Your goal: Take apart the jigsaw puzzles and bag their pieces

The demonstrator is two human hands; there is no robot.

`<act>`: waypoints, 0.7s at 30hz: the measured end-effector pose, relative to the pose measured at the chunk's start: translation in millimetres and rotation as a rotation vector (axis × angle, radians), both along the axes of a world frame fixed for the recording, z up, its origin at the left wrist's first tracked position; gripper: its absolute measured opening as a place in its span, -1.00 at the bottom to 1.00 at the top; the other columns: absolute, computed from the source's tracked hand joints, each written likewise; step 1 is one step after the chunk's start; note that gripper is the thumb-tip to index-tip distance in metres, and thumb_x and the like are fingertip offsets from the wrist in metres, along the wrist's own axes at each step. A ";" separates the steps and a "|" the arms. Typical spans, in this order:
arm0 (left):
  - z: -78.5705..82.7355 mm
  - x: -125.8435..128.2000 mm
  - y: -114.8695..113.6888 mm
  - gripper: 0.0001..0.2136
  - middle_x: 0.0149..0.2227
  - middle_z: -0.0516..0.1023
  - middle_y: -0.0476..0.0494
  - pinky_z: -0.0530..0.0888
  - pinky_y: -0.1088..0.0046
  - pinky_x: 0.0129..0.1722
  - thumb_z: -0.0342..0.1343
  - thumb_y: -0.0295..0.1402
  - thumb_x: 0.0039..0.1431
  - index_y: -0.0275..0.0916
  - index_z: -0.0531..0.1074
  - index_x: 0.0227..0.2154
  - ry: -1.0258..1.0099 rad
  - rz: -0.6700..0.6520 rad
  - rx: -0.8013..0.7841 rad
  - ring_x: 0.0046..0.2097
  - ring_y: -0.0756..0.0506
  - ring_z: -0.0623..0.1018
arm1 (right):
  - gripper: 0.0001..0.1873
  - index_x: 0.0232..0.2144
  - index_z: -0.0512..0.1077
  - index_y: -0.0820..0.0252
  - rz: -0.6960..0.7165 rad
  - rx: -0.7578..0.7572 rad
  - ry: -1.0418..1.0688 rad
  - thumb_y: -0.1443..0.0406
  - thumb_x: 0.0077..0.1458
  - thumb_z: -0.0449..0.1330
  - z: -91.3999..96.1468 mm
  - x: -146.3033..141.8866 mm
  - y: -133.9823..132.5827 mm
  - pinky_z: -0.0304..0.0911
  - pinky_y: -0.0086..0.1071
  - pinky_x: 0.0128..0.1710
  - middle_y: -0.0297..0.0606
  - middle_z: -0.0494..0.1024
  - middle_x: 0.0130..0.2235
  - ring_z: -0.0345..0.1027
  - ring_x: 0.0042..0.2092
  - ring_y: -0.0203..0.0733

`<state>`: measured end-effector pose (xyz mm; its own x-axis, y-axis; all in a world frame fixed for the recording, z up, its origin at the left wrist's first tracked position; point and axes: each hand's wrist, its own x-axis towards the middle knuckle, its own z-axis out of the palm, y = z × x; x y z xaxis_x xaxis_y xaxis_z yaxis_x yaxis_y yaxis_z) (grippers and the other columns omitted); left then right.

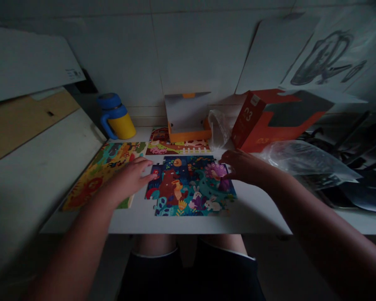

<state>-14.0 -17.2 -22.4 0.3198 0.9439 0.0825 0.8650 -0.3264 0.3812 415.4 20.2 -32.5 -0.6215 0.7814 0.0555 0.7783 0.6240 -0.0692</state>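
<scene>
A dark blue jigsaw puzzle (191,188) with a bear, rabbits and a peacock lies in the middle of the white table (253,217). My left hand (131,175) rests flat with fingers stretched, its tips touching the puzzle's left edge. My right hand (241,165) lies at the puzzle's upper right corner, fingers curled down onto the peacock part; I cannot make out a piece in them. A yellow-green puzzle (97,175) with a lion lies to the left, partly under my left forearm. A third puzzle (175,146) lies behind.
A yellow and blue mug (115,117) stands at the back left. An open orange-and-white box (188,117) and a red carton (269,121) stand at the back. Clear plastic bags (301,161) lie to the right, dark clutter (357,146) beyond. My knees show below the table edge.
</scene>
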 end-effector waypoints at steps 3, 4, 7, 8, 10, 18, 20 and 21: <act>-2.6 -12.3 34.2 -0.29 0.26 0.46 -0.37 0.47 0.24 0.11 0.32 0.08 0.09 -0.27 0.48 0.21 0.105 -0.030 -0.162 0.08 -0.31 0.57 | -0.40 0.02 0.60 0.20 -0.001 -0.036 -0.041 -0.04 0.06 0.47 -7.7 -1.6 12.5 0.42 -0.01 0.05 0.07 0.60 0.00 0.49 0.05 0.24; -2.5 -13.1 42.1 -0.24 0.27 0.44 -0.39 0.47 0.25 0.10 0.35 0.08 0.02 -0.28 0.48 0.21 0.135 -0.045 -0.197 0.08 -0.32 0.58 | -0.41 0.02 0.60 0.20 -0.006 -0.058 -0.050 -0.04 0.05 0.47 -9.2 -1.3 16.2 0.42 -0.03 0.04 0.06 0.61 -0.01 0.50 0.04 0.23; 0.9 -8.6 57.6 -0.24 0.20 0.49 -0.37 0.48 0.31 0.00 0.39 0.07 -0.09 -0.29 0.52 0.14 0.199 -0.063 -0.266 0.03 -0.30 0.59 | -0.39 0.00 0.59 0.20 -0.041 -0.125 -0.053 0.01 -0.03 0.52 -9.1 -2.2 24.8 0.42 -0.06 0.04 0.03 0.61 0.00 0.51 0.04 0.22; 2.3 -5.9 61.0 -0.27 0.15 0.53 -0.34 0.48 0.33 -0.04 0.41 0.05 -0.11 -0.28 0.54 0.10 0.215 -0.063 -0.287 0.02 -0.29 0.59 | -0.38 -0.01 0.59 0.20 -0.058 -0.145 -0.052 0.03 -0.07 0.54 -8.0 -3.6 27.0 0.42 -0.06 0.04 0.03 0.61 0.00 0.52 0.04 0.22; 4.2 -0.7 66.5 -0.35 0.04 0.58 -0.27 0.46 0.36 -0.09 0.44 -0.02 -0.16 -0.24 0.56 0.01 0.247 -0.056 -0.314 -0.01 -0.27 0.59 | -0.36 -0.03 0.59 0.21 -0.089 -0.172 -0.064 0.05 -0.13 0.56 -5.5 -7.7 30.5 0.42 -0.06 0.03 0.04 0.61 0.01 0.52 0.03 0.24; 3.1 3.4 71.3 -0.38 -0.10 0.63 -0.19 0.38 0.39 -0.25 0.51 -0.09 -0.27 -0.20 0.48 -0.11 0.256 -0.028 -0.304 -0.14 -0.24 0.59 | -0.35 -0.01 0.48 0.18 -0.197 -0.262 -0.100 0.14 -0.14 0.57 -1.7 -16.8 27.6 0.35 -0.29 -0.26 -0.08 0.66 -0.13 0.58 -0.17 0.06; 1.7 1.1 67.4 -0.39 -0.15 0.63 -0.16 0.36 0.39 -0.29 0.49 -0.07 -0.24 -0.21 0.45 -0.12 0.215 -0.021 -0.308 -0.19 -0.22 0.59 | -0.44 -0.04 0.49 0.12 -0.212 -0.268 -0.076 0.16 -0.09 0.53 -0.7 -16.9 20.3 0.30 -0.32 -0.31 -0.13 0.68 -0.16 0.59 -0.21 0.02; 0.3 -0.5 65.1 -0.40 -0.18 0.63 -0.15 0.36 0.40 -0.29 0.48 -0.06 -0.22 -0.20 0.44 -0.13 0.186 -0.017 -0.312 -0.20 -0.22 0.59 | -0.51 -0.08 0.50 0.09 -0.217 -0.261 -0.065 0.17 -0.05 0.51 0.1 -17.5 15.9 0.29 -0.32 -0.32 -0.15 0.68 -0.18 0.59 -0.22 0.01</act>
